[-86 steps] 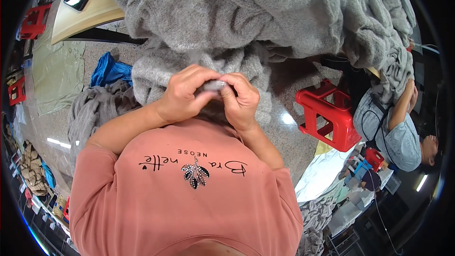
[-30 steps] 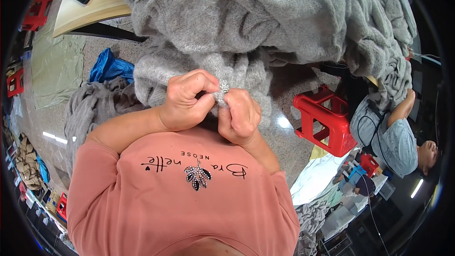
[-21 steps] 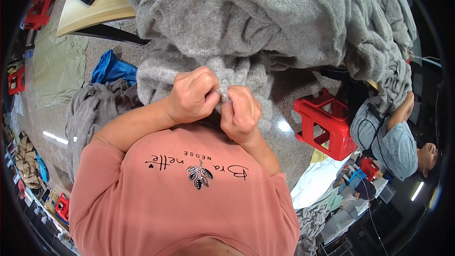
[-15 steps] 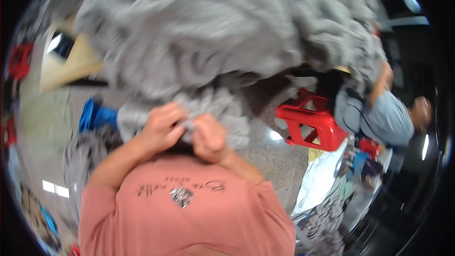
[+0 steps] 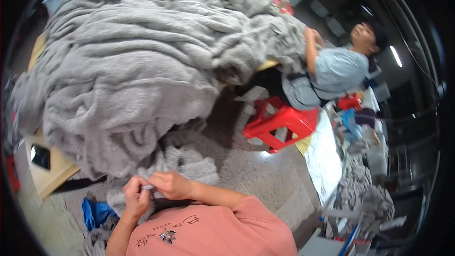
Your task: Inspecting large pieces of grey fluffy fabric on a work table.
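We count two hands of our own, the left hand (image 5: 136, 198) and the right hand (image 5: 171, 185), both pinching one small pale thing (image 5: 147, 187) between them. One big heap of grey fleece (image 5: 137, 66) covers the table. One red stool (image 5: 279, 123) stands to the right, and one co-worker (image 5: 332, 73) sits far right. One phone (image 5: 40, 157) lies at the left, and one blue cloth (image 5: 95, 212) lies near left.

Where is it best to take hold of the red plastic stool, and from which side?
Grip the red plastic stool by the rim of its flat seat, coming from above on its near, floor-side edge. The seat top is bare and level, and the person in the grey shirt crowds its far side.
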`<state>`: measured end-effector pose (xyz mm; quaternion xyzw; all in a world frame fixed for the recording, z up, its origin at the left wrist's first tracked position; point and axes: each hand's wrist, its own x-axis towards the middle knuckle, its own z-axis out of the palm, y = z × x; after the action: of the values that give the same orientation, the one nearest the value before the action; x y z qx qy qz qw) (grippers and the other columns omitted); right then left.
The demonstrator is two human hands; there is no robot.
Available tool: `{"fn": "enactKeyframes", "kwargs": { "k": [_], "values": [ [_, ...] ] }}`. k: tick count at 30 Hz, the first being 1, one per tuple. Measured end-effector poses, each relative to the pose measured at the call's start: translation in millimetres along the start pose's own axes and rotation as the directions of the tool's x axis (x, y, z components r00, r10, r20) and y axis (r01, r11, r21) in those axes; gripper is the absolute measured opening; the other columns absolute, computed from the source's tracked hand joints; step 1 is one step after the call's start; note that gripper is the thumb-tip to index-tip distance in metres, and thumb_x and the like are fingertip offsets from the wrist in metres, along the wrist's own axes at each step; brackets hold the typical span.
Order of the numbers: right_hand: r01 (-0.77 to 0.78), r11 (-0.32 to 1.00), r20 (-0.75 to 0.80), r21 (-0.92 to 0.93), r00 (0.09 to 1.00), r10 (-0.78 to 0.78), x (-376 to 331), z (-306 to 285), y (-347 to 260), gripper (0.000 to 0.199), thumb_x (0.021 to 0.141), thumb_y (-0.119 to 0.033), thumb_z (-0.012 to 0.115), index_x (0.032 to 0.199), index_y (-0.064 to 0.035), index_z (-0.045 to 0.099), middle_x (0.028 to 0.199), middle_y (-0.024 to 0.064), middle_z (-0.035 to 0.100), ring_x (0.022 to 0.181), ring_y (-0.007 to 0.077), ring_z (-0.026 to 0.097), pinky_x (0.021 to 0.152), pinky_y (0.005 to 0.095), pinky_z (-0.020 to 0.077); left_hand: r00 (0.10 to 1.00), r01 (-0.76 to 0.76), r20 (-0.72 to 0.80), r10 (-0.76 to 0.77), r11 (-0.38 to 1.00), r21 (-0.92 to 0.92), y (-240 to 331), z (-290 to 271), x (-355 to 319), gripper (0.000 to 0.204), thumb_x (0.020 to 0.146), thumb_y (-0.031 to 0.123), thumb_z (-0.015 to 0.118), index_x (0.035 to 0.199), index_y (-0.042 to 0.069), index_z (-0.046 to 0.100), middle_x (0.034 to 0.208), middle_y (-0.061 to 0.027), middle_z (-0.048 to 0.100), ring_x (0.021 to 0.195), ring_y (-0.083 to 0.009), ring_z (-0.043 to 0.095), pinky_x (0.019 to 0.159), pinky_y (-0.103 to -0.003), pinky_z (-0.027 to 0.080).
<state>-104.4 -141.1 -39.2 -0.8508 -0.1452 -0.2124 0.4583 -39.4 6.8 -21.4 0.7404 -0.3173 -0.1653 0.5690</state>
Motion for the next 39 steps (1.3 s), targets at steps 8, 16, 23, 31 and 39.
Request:
{"fn": "enactKeyframes", "kwargs": {
  "k": [8,16,23,31,39],
  "values": [
    [-0.404,0.882,-0.127,0.244,0.888,0.442,-4,1,-4,0.010,0.079,-0.004,0.054,0.086,0.0014,0.057,0.076,0.0126,0.057,0.064,0.0213,0.055,0.058,0.0294,0.0442,0.915,-0.356,-0.034,0.401,0.846,0.396,-9,6,5,0.016,0.061,-0.005,0.052,0.075,0.002,0.048,0.067,-0.0130,0.050,0.057,-0.0290,0.052,0.047,-0.037,0.043],
    [-0.343,0.856,0.064,0.387,0.936,0.347,1,-8,3,0.019,0.078,0.003,0.050,0.093,0.0024,0.060,0.085,0.0108,0.062,0.076,0.0172,0.059,0.068,0.0253,0.0452,0.956,-0.274,-0.049,0.291,0.936,0.220,1,1,10,0.014,0.063,-0.006,0.051,0.075,0.002,0.047,0.069,-0.0137,0.050,0.059,-0.0313,0.053,0.049,-0.037,0.044],
    [-0.566,0.586,0.290,0.579,0.815,0.501,-16,-4,16,0.018,0.080,0.000,0.048,0.094,0.0031,0.060,0.082,0.0077,0.063,0.076,0.0087,0.056,0.069,0.0219,0.0444,0.893,-0.418,-0.023,0.450,0.846,0.330,-4,5,4,0.026,0.061,-0.007,0.054,0.086,0.000,0.054,0.071,-0.0109,0.052,0.058,-0.0265,0.054,0.049,-0.032,0.045],
    [-0.346,0.881,0.110,0.322,0.938,0.329,-4,-2,3,0.012,0.081,-0.003,0.050,0.088,0.0034,0.058,0.075,0.0137,0.060,0.069,0.0186,0.059,0.062,0.0267,0.0448,0.803,-0.527,-0.016,0.595,0.722,0.448,-12,4,5,0.025,0.058,-0.005,0.056,0.082,0.002,0.058,0.073,-0.0080,0.056,0.057,-0.0219,0.056,0.049,-0.029,0.046],
    [-0.558,0.680,0.335,0.476,0.830,0.446,-5,-2,14,0.013,0.081,-0.005,0.048,0.085,0.0025,0.058,0.066,0.0068,0.055,0.063,0.0078,0.049,0.057,0.0233,0.0411,0.748,-0.583,0.018,0.664,0.644,0.495,-20,8,-1,0.022,0.056,-0.003,0.056,0.078,0.002,0.057,0.069,-0.0079,0.055,0.053,-0.0207,0.054,0.047,-0.029,0.045]
  ]
}}
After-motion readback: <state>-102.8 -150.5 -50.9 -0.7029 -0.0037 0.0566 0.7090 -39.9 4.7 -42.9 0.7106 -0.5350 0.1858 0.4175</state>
